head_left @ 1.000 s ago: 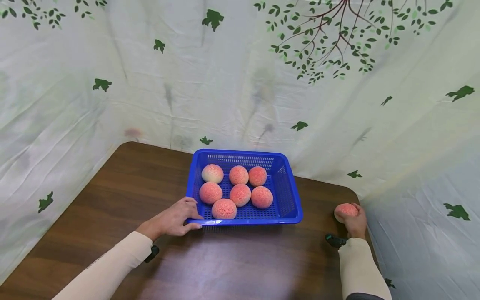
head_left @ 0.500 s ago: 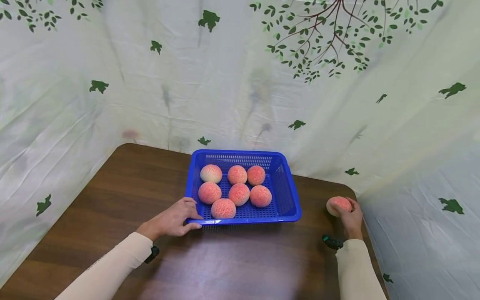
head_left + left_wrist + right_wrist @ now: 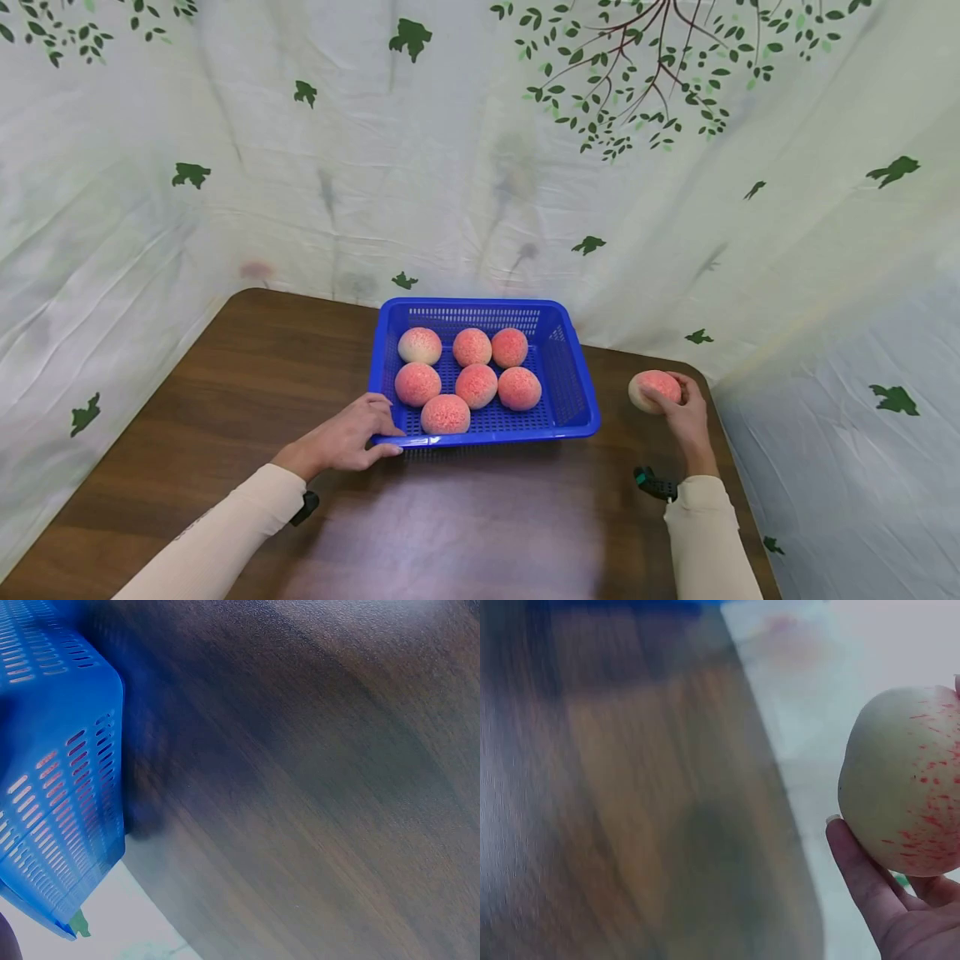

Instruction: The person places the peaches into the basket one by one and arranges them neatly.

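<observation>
My left hand (image 3: 348,435) grips the front left corner of a blue plastic basket (image 3: 525,436), its thumb outside the rim and fingers reaching over it. Inside the basket several pink and cream peaches (image 3: 477,386) lie towards the left and middle. At the right of the table, my right hand (image 3: 688,421) holds another peach (image 3: 647,387) between thumb and fingers. The right wrist view shows this peach (image 3: 904,780) with a pale side and red speckles, raised off the table. In the left wrist view the basket's slotted wall (image 3: 67,772) appears, while the left hand's grip is out of sight.
The dark wooden table (image 3: 480,525) has a rounded far right corner near my right hand. A pale curtain (image 3: 450,167) with printed leaves and branches hangs behind and along both sides. Bare basket floor (image 3: 557,408) shows at the right inside the basket.
My right hand has carried its peach leftwards and away from me, from near the table's right edge towards the basket. The left hand keeps its hold on the rim.
</observation>
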`<state>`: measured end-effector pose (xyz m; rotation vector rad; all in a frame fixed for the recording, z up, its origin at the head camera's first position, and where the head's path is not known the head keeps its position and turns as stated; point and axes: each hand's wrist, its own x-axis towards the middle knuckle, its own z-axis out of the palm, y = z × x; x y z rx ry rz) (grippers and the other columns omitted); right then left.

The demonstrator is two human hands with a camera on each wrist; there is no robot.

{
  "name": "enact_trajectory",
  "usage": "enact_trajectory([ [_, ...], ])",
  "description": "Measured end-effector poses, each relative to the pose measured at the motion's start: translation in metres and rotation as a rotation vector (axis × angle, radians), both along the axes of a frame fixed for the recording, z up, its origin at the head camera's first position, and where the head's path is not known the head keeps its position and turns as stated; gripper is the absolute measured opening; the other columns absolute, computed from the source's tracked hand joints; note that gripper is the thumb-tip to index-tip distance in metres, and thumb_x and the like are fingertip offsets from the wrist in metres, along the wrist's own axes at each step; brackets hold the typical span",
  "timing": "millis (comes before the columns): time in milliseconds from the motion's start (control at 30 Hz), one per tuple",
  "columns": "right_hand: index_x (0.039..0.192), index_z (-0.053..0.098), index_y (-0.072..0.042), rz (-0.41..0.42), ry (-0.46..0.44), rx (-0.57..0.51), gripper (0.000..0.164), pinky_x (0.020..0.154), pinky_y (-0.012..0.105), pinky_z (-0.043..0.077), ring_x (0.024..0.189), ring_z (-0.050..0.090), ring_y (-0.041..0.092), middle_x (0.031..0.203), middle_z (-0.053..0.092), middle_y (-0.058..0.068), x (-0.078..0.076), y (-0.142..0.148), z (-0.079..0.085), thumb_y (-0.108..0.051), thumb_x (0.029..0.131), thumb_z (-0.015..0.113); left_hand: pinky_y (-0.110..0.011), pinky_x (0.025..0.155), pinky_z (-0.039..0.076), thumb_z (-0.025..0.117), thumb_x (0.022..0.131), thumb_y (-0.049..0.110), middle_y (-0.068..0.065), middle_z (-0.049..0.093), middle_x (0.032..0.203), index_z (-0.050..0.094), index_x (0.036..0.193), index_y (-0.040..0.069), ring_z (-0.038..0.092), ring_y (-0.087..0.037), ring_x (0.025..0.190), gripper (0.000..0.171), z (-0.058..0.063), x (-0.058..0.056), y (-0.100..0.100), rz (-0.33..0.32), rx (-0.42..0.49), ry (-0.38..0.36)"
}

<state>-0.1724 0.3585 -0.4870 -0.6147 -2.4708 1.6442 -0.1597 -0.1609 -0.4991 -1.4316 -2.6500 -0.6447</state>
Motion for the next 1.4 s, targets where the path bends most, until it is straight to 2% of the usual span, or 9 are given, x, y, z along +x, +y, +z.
enact_trajectory([
  [200,0.143,0.035,-0.008,0.055,0.033,-0.025,0.068,0.079,0.015,0.041,0.109,0.042,0.014,0.137,0.042,0.01,0.003,-0.02,0.018,-0.033,0.09,0.068,-0.041,0.093,0.038,0.071,0.084,0.022,0.006,0.072,0.082,0.077,0.094,0.007,0.054,-0.013,0.084,0.02,0.0,0.0,0.0,0.003,-0.001,-0.007],
  [433,0.141,0.036,-0.002,0.136,0.064,-0.081,0.062,0.074,0.015,0.045,0.1,0.045,0.014,0.131,0.045,0.014,0.014,-0.058,0.05,-0.023,0.092,0.066,-0.041,0.093,0.038,0.07,0.084,0.024,0.007,0.071,0.08,0.077,0.093,0.007,0.053,-0.012,0.081,0.021,0.0,0.0,0.0,-0.006,0.013,0.008],
  [733,0.138,0.041,-0.006,0.247,0.137,-0.126,0.058,0.079,0.02,0.049,0.103,0.051,0.015,0.13,0.049,0.013,0.008,-0.081,0.031,-0.022,0.09,0.069,-0.042,0.093,0.039,0.071,0.084,0.023,0.005,0.072,0.082,0.077,0.093,0.006,0.053,-0.013,0.081,0.021,0.001,-0.001,0.0,-0.008,0.015,0.022],
  [800,0.138,0.042,-0.007,0.266,0.154,-0.14,0.057,0.08,0.02,0.049,0.104,0.052,0.016,0.13,0.05,0.012,0.008,-0.088,0.029,-0.022,0.09,0.069,-0.043,0.094,0.039,0.071,0.084,0.023,0.004,0.072,0.083,0.077,0.093,0.006,0.054,-0.014,0.082,0.021,0.0,0.0,0.0,-0.008,0.013,0.032],
  [867,0.137,0.042,-0.005,0.284,0.157,-0.139,0.056,0.081,0.02,0.049,0.104,0.052,0.017,0.13,0.051,0.015,0.011,-0.096,0.035,-0.018,0.09,0.069,-0.043,0.094,0.039,0.07,0.085,0.024,0.003,0.072,0.083,0.077,0.093,0.006,0.055,-0.015,0.082,0.021,0.0,0.0,0.0,-0.008,0.011,0.053],
  [933,0.137,0.043,-0.004,0.297,0.156,-0.133,0.056,0.082,0.019,0.048,0.104,0.053,0.016,0.13,0.051,0.016,0.012,-0.102,0.039,-0.016,0.089,0.069,-0.044,0.093,0.039,0.07,0.084,0.023,0.003,0.072,0.082,0.076,0.091,0.006,0.055,-0.015,0.082,0.02,-0.001,0.001,0.0,-0.012,0.013,0.08],
  [1067,0.137,0.044,-0.005,0.313,0.141,-0.103,0.057,0.085,0.02,0.046,0.107,0.053,0.018,0.13,0.053,0.016,0.009,-0.106,0.034,-0.018,0.088,0.071,-0.044,0.092,0.04,0.071,0.084,0.022,0.003,0.071,0.081,0.076,0.09,0.006,0.055,-0.015,0.081,0.018,-0.002,0.001,0.0,-0.021,0.017,0.115],
  [1133,0.136,0.046,-0.007,0.325,0.145,-0.094,0.058,0.087,0.022,0.047,0.109,0.053,0.021,0.13,0.054,0.015,0.005,-0.105,0.026,-0.021,0.087,0.073,-0.044,0.092,0.04,0.07,0.084,0.023,0.003,0.071,0.081,0.076,0.09,0.006,0.055,-0.015,0.081,0.018,-0.002,0.001,0.0,-0.022,0.015,0.115],
  [1400,0.133,0.049,-0.007,0.41,0.133,-0.013,0.058,0.089,0.033,0.049,0.107,0.056,0.027,0.126,0.057,0.016,0.001,-0.112,0.022,-0.026,0.084,0.075,-0.045,0.093,0.039,0.07,0.084,0.023,0.003,0.072,0.082,0.076,0.091,0.007,0.055,-0.015,0.082,0.019,-0.002,0.001,0.0,-0.014,0.01,0.101],
])
